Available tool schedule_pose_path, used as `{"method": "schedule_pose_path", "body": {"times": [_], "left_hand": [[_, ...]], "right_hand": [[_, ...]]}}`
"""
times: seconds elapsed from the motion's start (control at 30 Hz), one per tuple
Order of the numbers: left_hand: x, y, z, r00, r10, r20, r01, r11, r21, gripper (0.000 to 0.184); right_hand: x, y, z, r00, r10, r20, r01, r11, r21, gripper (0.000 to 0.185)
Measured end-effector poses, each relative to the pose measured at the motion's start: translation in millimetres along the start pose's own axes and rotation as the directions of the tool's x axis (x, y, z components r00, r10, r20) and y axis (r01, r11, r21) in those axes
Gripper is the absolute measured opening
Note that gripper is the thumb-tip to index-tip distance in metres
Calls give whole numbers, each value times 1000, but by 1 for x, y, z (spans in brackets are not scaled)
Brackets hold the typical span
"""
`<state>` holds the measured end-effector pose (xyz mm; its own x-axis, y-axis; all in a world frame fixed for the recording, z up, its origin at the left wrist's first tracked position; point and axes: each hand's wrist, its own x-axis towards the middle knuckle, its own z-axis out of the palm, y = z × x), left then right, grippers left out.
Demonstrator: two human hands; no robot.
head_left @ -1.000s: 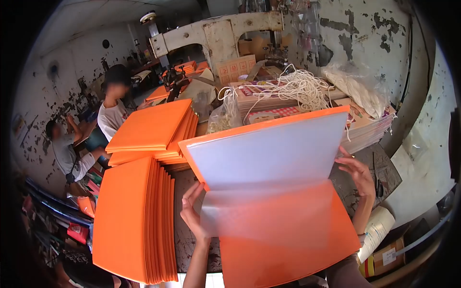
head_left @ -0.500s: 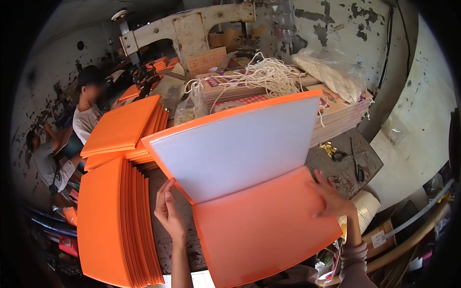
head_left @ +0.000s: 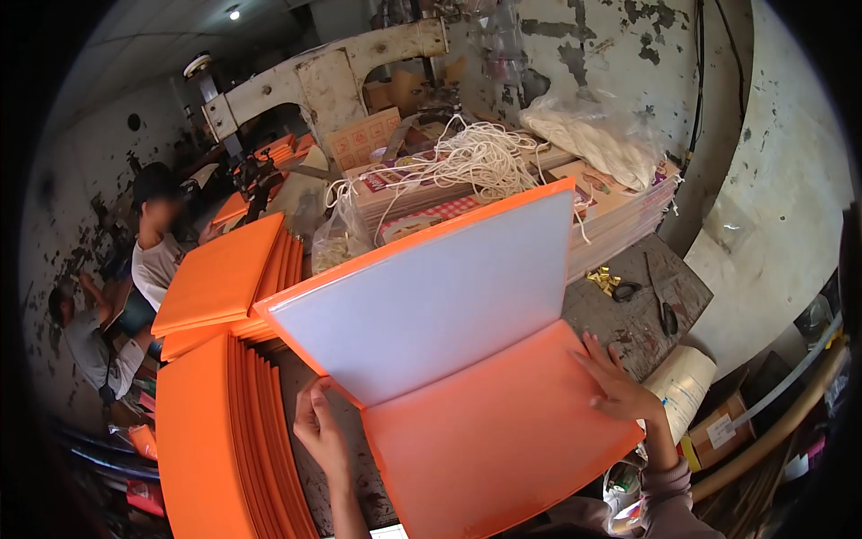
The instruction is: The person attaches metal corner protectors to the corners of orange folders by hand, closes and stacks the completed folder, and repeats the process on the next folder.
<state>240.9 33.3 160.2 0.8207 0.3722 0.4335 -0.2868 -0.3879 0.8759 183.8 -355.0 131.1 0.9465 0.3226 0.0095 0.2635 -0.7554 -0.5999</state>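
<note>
The orange folder (head_left: pixel 503 440) stands open at the frame's centre, my right grip (head_left: pixel 620 390) spread open on its lower panel, my left grip (head_left: pixel 321 431) curled at its left edge, though whether pinching I cannot tell.

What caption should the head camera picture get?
Left fingers and right fingers at an open orange folder, beside a stack of orange folders.

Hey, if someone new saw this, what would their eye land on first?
Probably the open orange folder, front and center, its pale panel raised, the right hand at its right side. Next, the stacked orange folders on the left, then the tangled white cord behind the raised panel.
</note>
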Motion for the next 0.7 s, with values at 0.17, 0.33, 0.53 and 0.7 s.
{"method": "schedule_pose_path", "body": {"times": [0.17,0.33,0.53,0.7], "left_hand": [[1,-3,-3,998,-53,28,52,998,33,43],[-2,-18,5,993,-82,81,89,993,-81,51],[-1,-3,0,961,-157,228,161,987,1,68],[3,-7,-2,988,-113,106,130,977,-168,61]], "right_hand": [[2,-3,0,999,14,49,-13,1000,-4,73],[3,-1,-2,999,20,26,-19,1000,-24,71],[21,-31,-54,978,-19,-207,-22,981,-194,56],[37,-62,-85,647,-235,-725,26,957,-287,39]]}}
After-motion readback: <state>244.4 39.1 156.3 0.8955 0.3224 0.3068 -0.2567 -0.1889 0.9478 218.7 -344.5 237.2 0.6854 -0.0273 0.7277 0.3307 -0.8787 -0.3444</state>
